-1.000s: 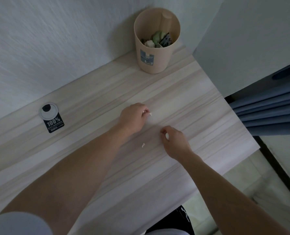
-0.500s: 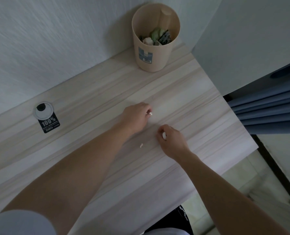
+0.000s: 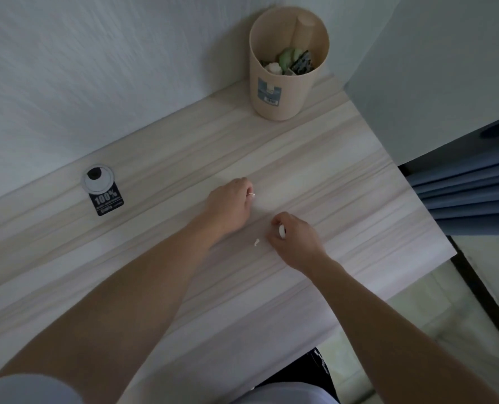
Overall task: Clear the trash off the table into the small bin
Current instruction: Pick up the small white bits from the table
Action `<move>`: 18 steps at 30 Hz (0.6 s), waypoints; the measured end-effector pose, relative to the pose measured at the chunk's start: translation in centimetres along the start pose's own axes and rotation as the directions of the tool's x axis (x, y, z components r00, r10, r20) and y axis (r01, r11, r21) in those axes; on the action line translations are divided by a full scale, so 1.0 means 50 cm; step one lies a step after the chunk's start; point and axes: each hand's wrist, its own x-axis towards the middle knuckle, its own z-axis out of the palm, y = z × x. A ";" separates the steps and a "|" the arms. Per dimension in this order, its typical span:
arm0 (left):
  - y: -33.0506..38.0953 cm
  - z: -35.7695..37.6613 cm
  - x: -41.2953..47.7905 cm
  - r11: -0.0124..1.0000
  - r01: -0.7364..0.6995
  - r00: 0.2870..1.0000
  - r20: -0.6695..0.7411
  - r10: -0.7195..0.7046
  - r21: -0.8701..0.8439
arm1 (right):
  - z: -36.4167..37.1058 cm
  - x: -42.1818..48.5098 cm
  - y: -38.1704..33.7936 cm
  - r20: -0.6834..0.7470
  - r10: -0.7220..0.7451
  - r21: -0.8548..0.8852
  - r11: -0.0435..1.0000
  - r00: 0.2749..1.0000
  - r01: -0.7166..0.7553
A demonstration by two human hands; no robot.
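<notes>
Desk [image 3: 344,176]: pale wood grain; set into a corner of the walls; both forearms reach across it from 6 o'clock
Bin [image 3: 296,94]: small, beige, round; upright at the desk's far corner, at 1 o'clock from the hands and well apart from them
Bin contents [image 3: 286,58]: green, white and dark bits lying at the bottom
Left hand [image 3: 228,208]: knuckles up near the desk's middle; fingers [image 3: 242,184] curled together, pinching a tiny white scrap [image 3: 251,195] at their tips
Right hand [image 3: 296,239]: at 4 o'clock from the left hand, near it but not touching; fingers [image 3: 277,220] curled round a white piece [image 3: 281,231]
Loose white scrap [image 3: 256,242]: flat on the desk, just beside the right hand at its 9 o'clock; no finger touches it
Round grommet [image 3: 97,178]: at 9 o'clock from the left hand, near the desk's far edge; a black label [image 3: 108,201] reading 100% touches it at its 6 o'clock
Blue curtain [image 3: 469,193]: folds at 3 o'clock, beyond the desk's edge
</notes>
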 end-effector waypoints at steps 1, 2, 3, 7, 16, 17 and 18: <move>-0.006 -0.003 -0.011 1.000 0.007 1.000 -0.007 -0.007 -0.008 | 0.005 -0.003 -0.008 0.018 -0.009 -0.006 1.000 1.000 0.009; -0.013 -0.005 -0.023 1.000 0.016 1.000 -0.012 -0.016 -0.015 | 0.011 -0.006 -0.015 0.037 -0.016 -0.016 1.000 0.999 0.017; -0.019 -0.006 -0.034 1.000 0.024 1.000 -0.017 -0.024 -0.020 | 0.017 -0.009 -0.021 0.053 -0.025 -0.025 0.999 0.998 0.026; -0.046 0.000 -0.076 0.998 0.048 0.998 -0.036 -0.049 -0.031 | 0.040 -0.018 -0.033 0.085 -0.053 -0.035 0.998 0.995 0.056; -0.063 0.015 -0.146 0.993 0.099 0.994 -0.046 -0.102 -0.061 | 0.069 -0.029 -0.034 0.018 -0.086 -0.111 0.990 0.996 0.088; -0.063 0.014 -0.150 0.993 0.105 0.993 -0.050 -0.108 -0.062 | 0.070 -0.030 -0.033 0.016 -0.092 -0.119 0.988 0.996 0.094; -0.062 0.012 -0.153 0.992 0.112 0.992 -0.055 -0.115 -0.064 | 0.071 -0.031 -0.032 0.013 -0.097 -0.124 0.987 0.995 0.098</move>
